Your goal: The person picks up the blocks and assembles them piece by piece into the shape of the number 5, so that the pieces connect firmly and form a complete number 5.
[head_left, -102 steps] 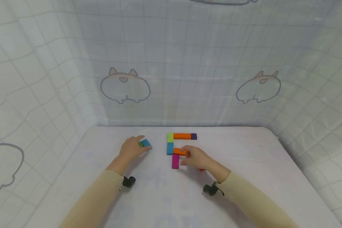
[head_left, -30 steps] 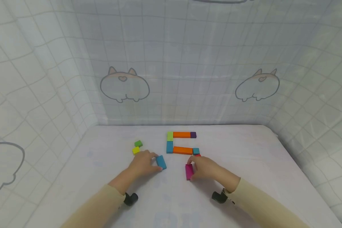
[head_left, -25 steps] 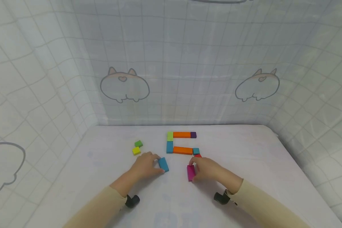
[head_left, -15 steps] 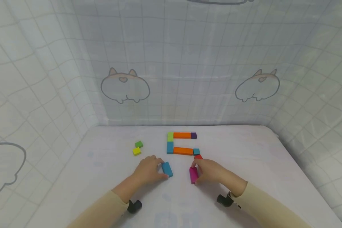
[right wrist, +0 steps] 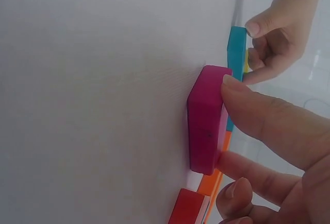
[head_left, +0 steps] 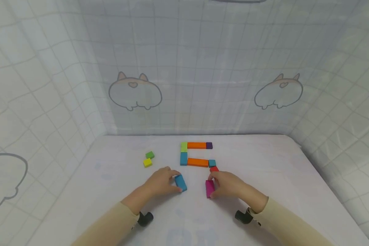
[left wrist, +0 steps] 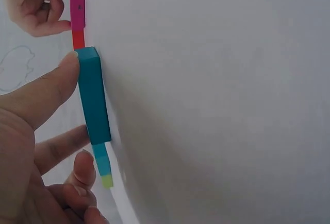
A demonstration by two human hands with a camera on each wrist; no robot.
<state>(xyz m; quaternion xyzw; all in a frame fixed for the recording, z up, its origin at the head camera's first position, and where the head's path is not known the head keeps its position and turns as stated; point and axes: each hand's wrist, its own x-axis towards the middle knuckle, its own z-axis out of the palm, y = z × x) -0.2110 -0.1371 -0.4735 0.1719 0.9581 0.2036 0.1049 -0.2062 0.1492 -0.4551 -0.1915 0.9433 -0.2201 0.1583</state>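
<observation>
In the head view my left hand (head_left: 163,182) pinches a blue block (head_left: 180,183) between thumb and finger, the block slightly tilted on the white table. My right hand (head_left: 229,184) pinches a magenta block (head_left: 209,189) by its two ends, to the right of the blue one. Just behind the right fingers lies a red block (head_left: 214,169), partly covered by them. The left wrist view shows the thumb and a finger at opposite ends of the blue block (left wrist: 94,96). Thumb and finger likewise span the magenta block (right wrist: 207,121) in the right wrist view.
Farther back, a light green block (head_left: 183,147), a blue block (head_left: 183,159), two orange blocks (head_left: 196,145), a purple block (head_left: 209,145) and a small teal block (head_left: 212,163) form a C-like outline. A green block (head_left: 149,155) and a yellow block (head_left: 147,162) lie at left.
The left hand has left the green and yellow blocks behind and brought the blue block right and nearer. The right hand has taken the magenta block from beside the orange one, moving it right and nearer.
</observation>
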